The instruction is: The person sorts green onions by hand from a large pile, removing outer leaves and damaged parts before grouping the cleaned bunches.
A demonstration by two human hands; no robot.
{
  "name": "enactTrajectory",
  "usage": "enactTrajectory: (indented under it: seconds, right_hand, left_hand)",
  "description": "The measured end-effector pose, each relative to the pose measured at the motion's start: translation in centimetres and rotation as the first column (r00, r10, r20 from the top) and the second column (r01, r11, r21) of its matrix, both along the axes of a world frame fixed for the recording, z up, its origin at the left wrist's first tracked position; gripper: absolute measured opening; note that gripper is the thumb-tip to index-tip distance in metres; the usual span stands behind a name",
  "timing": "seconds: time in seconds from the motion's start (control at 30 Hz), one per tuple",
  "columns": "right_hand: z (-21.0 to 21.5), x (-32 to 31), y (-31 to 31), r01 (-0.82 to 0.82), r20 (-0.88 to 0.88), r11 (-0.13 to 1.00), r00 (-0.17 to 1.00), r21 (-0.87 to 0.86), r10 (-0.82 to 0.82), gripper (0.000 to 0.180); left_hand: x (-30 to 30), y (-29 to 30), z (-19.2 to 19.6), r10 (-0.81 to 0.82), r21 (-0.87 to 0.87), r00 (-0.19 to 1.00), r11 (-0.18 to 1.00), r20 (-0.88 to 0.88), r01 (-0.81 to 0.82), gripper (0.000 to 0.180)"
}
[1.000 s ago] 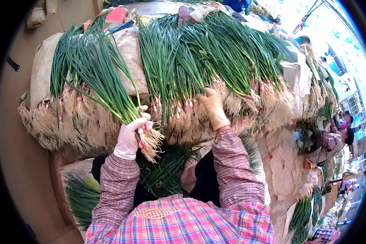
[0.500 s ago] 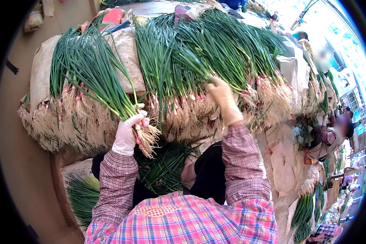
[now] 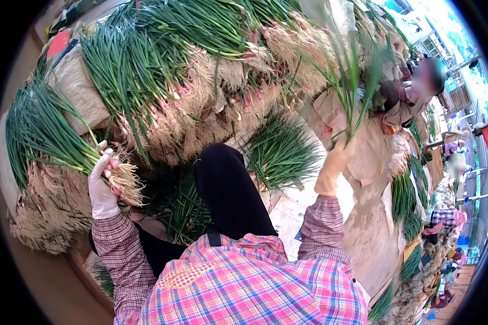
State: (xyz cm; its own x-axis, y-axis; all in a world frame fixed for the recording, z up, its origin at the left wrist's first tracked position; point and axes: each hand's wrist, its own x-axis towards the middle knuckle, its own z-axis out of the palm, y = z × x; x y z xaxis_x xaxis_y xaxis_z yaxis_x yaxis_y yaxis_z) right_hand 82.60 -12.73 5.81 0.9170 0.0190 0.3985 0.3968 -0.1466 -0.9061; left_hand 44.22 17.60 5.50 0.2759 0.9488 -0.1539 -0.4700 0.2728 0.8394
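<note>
My left hand [image 3: 102, 187], in a white glove, is closed round a bunch of spring onions [image 3: 126, 183]. Their pink bulbs and pale roots stick out past my fingers, and the green leaves reach up and left over the heap. Out to the right, my right hand [image 3: 335, 167] in a tan glove grips the lower end of a few green spring onion stalks [image 3: 353, 89]. These stalks point upward, smeared by motion, and the bulb end is hidden by the glove. Between my hands, loose green leaves [image 3: 282, 151] lie beside my bent knee.
A long heap of spring onions [image 3: 141, 70] runs across the far side, roots facing me. Cloth sacking [image 3: 81, 95] lies among them. More leaves [image 3: 184, 211] lie below my legs. At right, a person [image 3: 404, 95] sits near further bundles [image 3: 404, 195] on the floor.
The view has swung right. My right hand has come away from the heap to the right, carrying a few stalks. My left hand keeps its bunch.
</note>
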Motion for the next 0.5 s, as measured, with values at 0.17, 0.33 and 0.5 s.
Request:
enactTrajectory:
  seconds: [0.17,0.33,0.5]
  right_hand:
    - [-22.4,-3.9,-4.6,-0.087,-0.436,0.893,0.891,-0.442,-0.129,0.027]
    - [-33.9,-5.4,-11.2,-0.503,-0.544,0.315,0.838,-0.805,-0.050,0.025]
    - [-29.0,-5.3,-6.2,-0.318,-0.329,0.538,0.941,-0.781,0.078,0.020]
  left_hand:
    - [0.5,-0.9,1.6,0.031,-0.018,0.998,0.999,-0.048,-0.032,0.037]
    - [0.7,-0.7,1.3,-0.005,-0.045,1.000,0.999,-0.027,0.004,0.039]
    - [-0.5,-0.7,0.5,0.003,-0.055,0.996,0.998,-0.084,-0.008,0.041]
